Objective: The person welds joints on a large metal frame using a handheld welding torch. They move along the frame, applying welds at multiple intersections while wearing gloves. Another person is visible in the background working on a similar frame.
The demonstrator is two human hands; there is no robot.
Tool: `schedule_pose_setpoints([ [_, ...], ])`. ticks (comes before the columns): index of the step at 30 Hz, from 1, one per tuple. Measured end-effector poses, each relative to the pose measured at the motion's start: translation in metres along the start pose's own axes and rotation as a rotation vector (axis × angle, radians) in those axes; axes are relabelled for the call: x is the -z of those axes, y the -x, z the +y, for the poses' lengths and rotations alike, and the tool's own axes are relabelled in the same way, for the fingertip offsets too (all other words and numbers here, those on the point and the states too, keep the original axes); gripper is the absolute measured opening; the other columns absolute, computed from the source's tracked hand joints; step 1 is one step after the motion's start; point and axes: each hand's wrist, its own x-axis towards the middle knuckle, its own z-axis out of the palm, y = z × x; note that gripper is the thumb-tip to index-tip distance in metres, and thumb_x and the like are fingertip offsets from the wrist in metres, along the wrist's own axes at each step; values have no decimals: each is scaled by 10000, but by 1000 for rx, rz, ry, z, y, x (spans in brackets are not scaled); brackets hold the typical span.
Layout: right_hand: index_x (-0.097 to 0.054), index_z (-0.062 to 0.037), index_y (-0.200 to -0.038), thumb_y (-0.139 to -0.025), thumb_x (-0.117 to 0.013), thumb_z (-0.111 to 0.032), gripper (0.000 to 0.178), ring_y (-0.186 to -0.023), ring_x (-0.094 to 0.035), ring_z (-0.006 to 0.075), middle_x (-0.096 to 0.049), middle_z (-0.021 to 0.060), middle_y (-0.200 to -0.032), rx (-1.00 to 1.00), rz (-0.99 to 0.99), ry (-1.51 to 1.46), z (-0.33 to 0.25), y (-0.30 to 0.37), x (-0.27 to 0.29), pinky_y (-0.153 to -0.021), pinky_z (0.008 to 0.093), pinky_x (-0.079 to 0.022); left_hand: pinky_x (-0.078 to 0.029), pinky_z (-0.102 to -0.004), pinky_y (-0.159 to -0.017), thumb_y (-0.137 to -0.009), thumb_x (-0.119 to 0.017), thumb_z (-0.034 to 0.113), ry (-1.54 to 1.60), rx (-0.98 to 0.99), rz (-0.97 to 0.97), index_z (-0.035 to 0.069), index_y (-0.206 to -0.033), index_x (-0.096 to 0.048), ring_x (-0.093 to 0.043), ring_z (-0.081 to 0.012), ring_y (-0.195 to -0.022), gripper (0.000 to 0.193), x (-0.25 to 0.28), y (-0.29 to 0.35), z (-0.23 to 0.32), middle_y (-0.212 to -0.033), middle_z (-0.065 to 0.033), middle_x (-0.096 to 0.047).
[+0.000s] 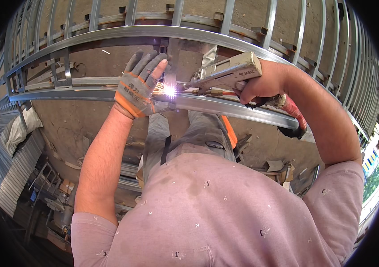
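My bare right hand (267, 80) grips a tan pistol-shaped welding gun (229, 71), its nozzle pointing left. Just beyond the nozzle tip, a bright white-violet welding arc (170, 91) burns where a short cross tube (175, 58) meets the near square steel rail (238, 109). Orange sparks spray left from it toward my left hand (139, 84). That hand wears a grey work glove with orange trim, one fingertip bare. Its fingers are stretched out and point away from me, close beside the arc. Glare hides the joint itself.
A long steel rail (149, 31) and several parallel bars (269, 24) lie beyond the work. A red hose (296, 111) hangs below my right forearm. Corrugated sheet metal (22, 178) and a white sack (22, 127) are at left. Scrap pieces (274, 166) lie on the floor at right.
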Motion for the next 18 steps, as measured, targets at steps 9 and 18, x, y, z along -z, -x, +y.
schedule_pose_setpoints([
  [9, -796, -11, -1130, -775, -881, -72, 371, -808, -710, 185, -768, 70, -931, 14, -5, -22, 9, 0, 1, -733, 370, -588, -317, -611, -1335, -769, -821, 354, 15, -18, 11, 138, -1724, -376, -549, -374, -1512, 1076, 2, -3, 1, -1658, -109, -571],
  [18, -804, -42, -1133, -779, -880, -42, 362, -867, -702, 155, -792, 36, -1007, 133, 129, -56, 39, 43, 16, -801, 326, -582, -365, -623, -1298, -818, -824, 728, -13, -28, 30, 187, -1732, -363, -553, -396, -1498, 1158, 2, -4, 2, -1648, -97, -577],
])
